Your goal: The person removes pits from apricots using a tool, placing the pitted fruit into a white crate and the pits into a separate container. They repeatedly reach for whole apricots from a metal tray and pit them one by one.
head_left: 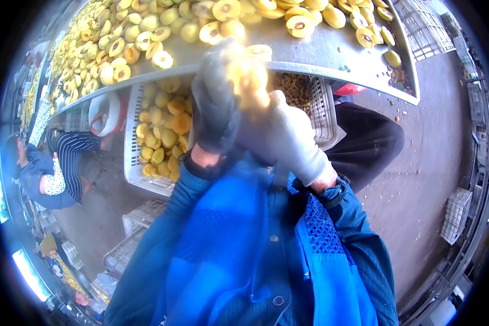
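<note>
Here, I see a metal table (pixel 331 50) strewn with halved yellow fruit (pixel 117 46) above a grey floor (pixel 418 152). Blurred and bright yellow, a fruit piece (pixel 248 76) shows between the dark-gloved left hand (pixel 216 100) and white-gloved right hand (pixel 298 136); I cannot tell either's grip. Below, one white crate (pixel 130 146) holds fruit halves (pixel 165 130), another crate (pixel 324 111) brown pieces (pixel 292 88).

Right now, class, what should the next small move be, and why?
Probably steady the fruit and check for a stone: it shows blurred between the left hand and right hand, with cut fruit in one crate and what look like stones in another crate.
</note>
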`<state>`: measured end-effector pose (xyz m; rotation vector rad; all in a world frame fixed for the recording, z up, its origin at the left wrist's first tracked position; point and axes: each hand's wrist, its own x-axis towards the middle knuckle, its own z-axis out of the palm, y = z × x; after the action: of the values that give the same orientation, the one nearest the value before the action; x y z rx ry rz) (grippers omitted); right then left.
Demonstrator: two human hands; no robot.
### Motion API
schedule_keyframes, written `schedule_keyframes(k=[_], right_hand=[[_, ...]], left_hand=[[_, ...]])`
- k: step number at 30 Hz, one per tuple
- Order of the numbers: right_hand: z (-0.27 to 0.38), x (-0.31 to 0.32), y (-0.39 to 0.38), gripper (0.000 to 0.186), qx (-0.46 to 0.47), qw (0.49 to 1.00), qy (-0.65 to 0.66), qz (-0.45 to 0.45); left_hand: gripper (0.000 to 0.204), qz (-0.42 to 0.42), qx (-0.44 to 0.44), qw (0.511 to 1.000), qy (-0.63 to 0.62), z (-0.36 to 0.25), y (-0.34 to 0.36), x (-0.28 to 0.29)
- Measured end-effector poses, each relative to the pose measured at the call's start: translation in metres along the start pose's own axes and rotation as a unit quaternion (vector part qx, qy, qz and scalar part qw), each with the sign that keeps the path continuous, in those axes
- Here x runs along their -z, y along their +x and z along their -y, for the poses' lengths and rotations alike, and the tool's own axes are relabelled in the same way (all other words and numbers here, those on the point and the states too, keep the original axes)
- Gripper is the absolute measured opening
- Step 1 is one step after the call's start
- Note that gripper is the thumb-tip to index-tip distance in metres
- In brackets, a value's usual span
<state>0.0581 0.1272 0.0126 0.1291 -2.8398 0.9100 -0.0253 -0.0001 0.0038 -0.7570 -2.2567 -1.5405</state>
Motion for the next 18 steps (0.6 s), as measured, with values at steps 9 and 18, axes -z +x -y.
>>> schedule_keyframes(k=[9,18], right_hand=[[-0.024,-0.005,0.004,0.03,0.116,0.99,0.068,0.047],[-0.038,0.012,0.003,0.026,0.01,0.892,0.427,0.152]], left_hand=[[0.05,-0.069,0.059,0.993,-0.07,-0.015,0.007,-0.014],[0.043,0.127,-0.059,0.989,0.055,-0.008,0.028,0.005]])
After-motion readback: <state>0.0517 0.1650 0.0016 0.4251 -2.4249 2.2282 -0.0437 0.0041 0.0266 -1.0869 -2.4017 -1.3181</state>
